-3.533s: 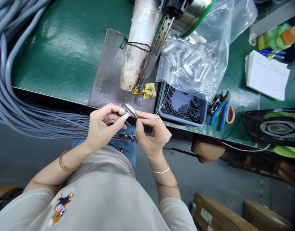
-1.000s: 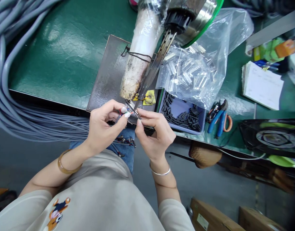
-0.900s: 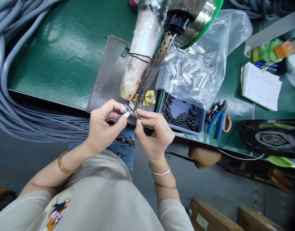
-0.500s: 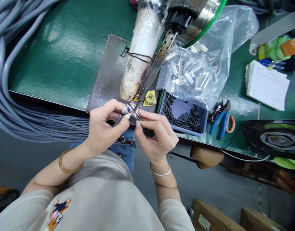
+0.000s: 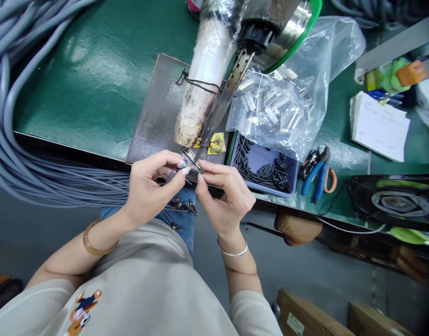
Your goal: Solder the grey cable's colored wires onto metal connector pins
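Thumb and fingers of my left hand [image 5: 151, 184] pinch the end of a grey cable [image 5: 171, 175], whose thin coloured wires fan out at the fingertips. My right hand [image 5: 225, 193] is closed on one end of a small metal multi-pin connector [image 5: 190, 157]. The wires meet the connector's pin row; whether they are joined I cannot tell. Right above sits the tip of a soldering iron [image 5: 207, 132], beside a white wrapped tube [image 5: 193, 112] with a scorched end. Several wired connectors [image 5: 183, 205] lie on my lap.
A purple-blue tray [image 5: 263, 161] of short black tubes stands right of a dark plate [image 5: 147, 121]. Behind it lies a clear bag [image 5: 280, 102] of connectors. Blue-handled pliers [image 5: 315, 175] and a paper pad [image 5: 378, 126] are farther right. Grey cables [image 5: 6, 107] fill the left.
The connector has turned so its pin row shows more clearly between my hands. My right hand has shifted slightly left. The view has moved a little.
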`<control>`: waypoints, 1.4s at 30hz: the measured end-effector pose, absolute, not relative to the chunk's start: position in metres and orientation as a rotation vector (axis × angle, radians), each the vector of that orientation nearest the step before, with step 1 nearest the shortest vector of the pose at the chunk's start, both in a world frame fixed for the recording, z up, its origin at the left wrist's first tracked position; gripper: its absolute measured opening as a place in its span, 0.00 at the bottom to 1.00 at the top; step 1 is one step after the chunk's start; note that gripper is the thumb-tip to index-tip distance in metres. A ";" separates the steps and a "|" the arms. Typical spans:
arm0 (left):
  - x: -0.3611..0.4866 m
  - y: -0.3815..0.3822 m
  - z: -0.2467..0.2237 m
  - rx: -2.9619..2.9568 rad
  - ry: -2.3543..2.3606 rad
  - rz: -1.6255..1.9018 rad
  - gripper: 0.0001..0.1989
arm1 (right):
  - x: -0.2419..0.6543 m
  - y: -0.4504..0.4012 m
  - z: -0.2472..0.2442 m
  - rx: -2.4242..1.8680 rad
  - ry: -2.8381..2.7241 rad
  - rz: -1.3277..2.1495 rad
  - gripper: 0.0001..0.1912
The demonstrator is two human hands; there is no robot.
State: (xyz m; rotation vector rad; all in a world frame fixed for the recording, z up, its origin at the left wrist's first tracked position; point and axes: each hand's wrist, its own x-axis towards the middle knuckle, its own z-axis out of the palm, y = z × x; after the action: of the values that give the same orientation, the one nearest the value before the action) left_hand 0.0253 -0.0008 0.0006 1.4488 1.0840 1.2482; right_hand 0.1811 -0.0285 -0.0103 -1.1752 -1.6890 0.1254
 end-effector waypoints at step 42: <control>0.006 -0.017 0.005 1.065 0.924 0.922 0.09 | 0.190 -0.045 0.000 -1.260 -1.903 -0.045 0.03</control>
State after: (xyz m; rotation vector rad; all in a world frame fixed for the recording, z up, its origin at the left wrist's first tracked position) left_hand 0.0065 -0.0175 0.0050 1.0652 0.9243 0.9218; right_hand 0.1903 -0.0449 -0.0005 -1.2595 -1.9034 -0.0455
